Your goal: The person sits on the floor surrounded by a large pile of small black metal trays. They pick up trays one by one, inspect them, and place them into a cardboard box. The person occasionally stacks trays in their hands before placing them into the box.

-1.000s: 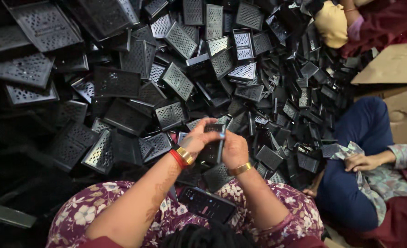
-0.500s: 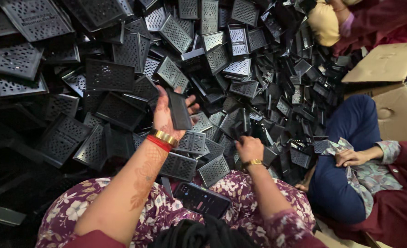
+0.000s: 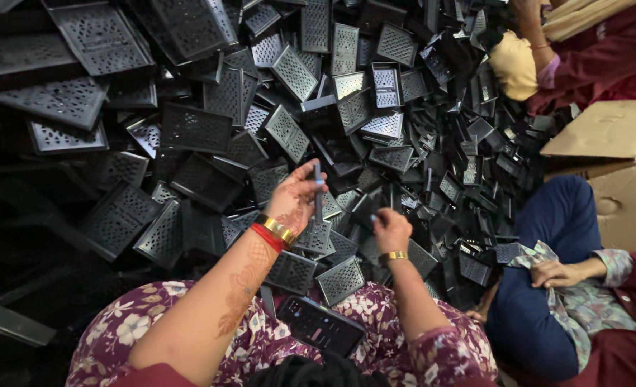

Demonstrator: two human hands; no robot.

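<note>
Seemingly light and stiff, the thin black perforated plate [image 3: 318, 197] stands edge-on, pinched by the left hand [image 3: 296, 201]; right hand [image 3: 390, 228] fingers clench another piece, perhaps similar.

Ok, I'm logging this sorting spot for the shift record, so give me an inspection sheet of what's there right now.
Surface: no bare floor seen; a heap of black perforated trays covers it.
Job's things: a thin black piece held upright, edge-on; a black piece at the right hand, partly hidden.
Clutter: dark phone on the floral lap; cardboard box at right.
Grip: left hand pinches the thin black piece; right hand closed on the black piece.
Cables: nothing seen.
Surroundings: a seated person in blue trousers at right, a person in a red sleeve at top right.
</note>
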